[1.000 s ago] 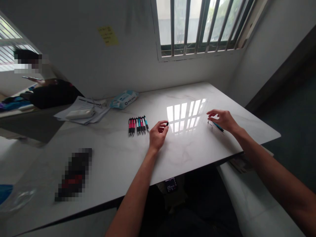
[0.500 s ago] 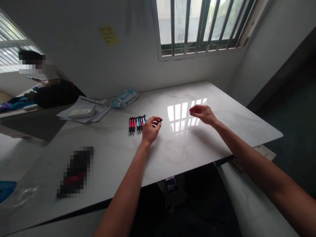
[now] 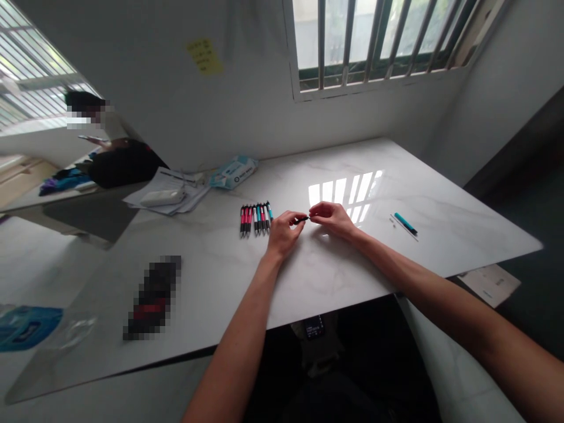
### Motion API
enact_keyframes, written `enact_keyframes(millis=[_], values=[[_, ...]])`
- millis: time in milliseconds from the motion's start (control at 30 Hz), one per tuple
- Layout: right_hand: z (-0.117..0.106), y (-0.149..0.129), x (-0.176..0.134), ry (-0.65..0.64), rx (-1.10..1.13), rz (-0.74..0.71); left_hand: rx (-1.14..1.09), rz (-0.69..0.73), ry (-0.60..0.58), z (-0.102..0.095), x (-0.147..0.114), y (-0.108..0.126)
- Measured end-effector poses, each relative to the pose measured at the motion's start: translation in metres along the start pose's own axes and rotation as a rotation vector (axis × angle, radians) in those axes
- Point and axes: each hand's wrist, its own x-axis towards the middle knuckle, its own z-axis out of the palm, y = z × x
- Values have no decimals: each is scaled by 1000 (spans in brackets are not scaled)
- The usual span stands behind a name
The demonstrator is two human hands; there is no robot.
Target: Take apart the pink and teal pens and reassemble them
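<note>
A small black pen part (image 3: 301, 220), which looks like the lower piece of a pen, is pinched in my left hand (image 3: 284, 235). My right hand (image 3: 331, 218) meets it from the right, thumb and fingers closed at its small pale tip. Just left of my left hand lies a row of several pens (image 3: 255, 220), red, white and teal with black grips. To the right, beyond my right wrist, lie a teal pen barrel (image 3: 404, 222), a thin white refill (image 3: 405, 227) and tiny loose pieces (image 3: 392, 221) too small to name.
The white marbled table (image 3: 211, 276) has papers (image 3: 152, 192) and a wipes packet (image 3: 234, 172) by the wall. A pixelated dark object (image 3: 154, 296) and a blue package (image 3: 30, 328) lie at the left. A person (image 3: 118, 141) sits in the far left background.
My right hand has moved left and down to meet the black pen part in my left hand. The view has shifted, and the teal barrel and refill now show past my right arm.
</note>
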Motion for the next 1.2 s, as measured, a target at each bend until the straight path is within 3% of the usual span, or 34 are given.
enact_keyframes(millis=[200,767,1200], values=[[2,-1,2,-1,-8,-13,8,22,0,5,0,0],[-8,-18,-6,-88,-435,-60,-30,22,18,5,-4,3],[-10,-22,-9,-112,-521,-109,-78,-1,-16,4,-4,6]])
